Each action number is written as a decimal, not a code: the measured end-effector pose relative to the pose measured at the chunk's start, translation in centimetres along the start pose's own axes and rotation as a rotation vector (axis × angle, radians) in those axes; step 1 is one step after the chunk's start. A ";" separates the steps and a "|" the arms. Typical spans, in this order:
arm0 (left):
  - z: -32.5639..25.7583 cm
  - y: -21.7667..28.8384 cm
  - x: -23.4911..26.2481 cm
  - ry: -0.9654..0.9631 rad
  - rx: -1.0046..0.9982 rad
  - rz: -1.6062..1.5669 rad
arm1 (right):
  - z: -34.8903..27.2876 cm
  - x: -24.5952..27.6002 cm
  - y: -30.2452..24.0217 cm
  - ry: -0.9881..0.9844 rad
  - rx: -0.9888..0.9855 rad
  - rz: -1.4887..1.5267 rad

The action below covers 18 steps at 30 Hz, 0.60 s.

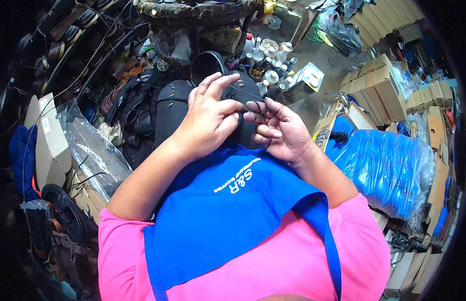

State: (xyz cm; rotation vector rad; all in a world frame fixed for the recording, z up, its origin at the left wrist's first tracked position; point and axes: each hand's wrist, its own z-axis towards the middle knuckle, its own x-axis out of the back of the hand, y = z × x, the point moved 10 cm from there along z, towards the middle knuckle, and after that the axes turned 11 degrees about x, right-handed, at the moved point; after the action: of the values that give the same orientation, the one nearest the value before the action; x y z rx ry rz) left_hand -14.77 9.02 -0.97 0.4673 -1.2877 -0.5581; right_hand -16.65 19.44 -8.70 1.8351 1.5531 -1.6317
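Note:
My left hand (pixel 205 118) is above my lap, its thumb and forefinger pinched together while the other fingers stretch forward. Close beside it, my right hand (pixel 283 130) is closed, fingertips pinching a thin black cord (pixel 260 114). The cord runs between the fingertips of both hands; its ends are hard to follow against the dark clothing. Just beyond the left hand, a black looped piece (pixel 209 56) stands between my knees; I cannot tell its kind. A blue cloth (pixel 233 200) with white print covers my lap, below both hands.
Several white-capped bottles (pixel 273 57) stand ahead, beside a white container (pixel 308 77). A round-topped stand (pixel 198 10) is at the far side. Plastic-wrapped blue material (pixel 388 168) and cardboard boxes (pixel 371 83) lie to the right. Clear plastic (pixel 95 145) and a black sandal (pixel 67 208) are left.

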 end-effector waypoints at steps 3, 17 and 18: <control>0.6 0.2 0.1 0.051 -0.029 -0.128 | 0.2 0.6 1.0 -0.034 -0.080 -0.012; -1.1 2.4 6.4 0.023 -0.121 -0.276 | -0.6 -0.7 -0.8 -0.106 0.003 -0.685; -1.5 2.3 7.2 -0.033 -0.050 -0.418 | -0.5 -0.8 -0.6 -0.110 0.001 -0.685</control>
State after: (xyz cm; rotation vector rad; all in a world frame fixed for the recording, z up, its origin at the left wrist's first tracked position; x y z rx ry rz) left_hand -11.74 6.33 5.59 0.6934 -1.2089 -0.9482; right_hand -16.74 19.60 -7.56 1.2374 2.2793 -1.9387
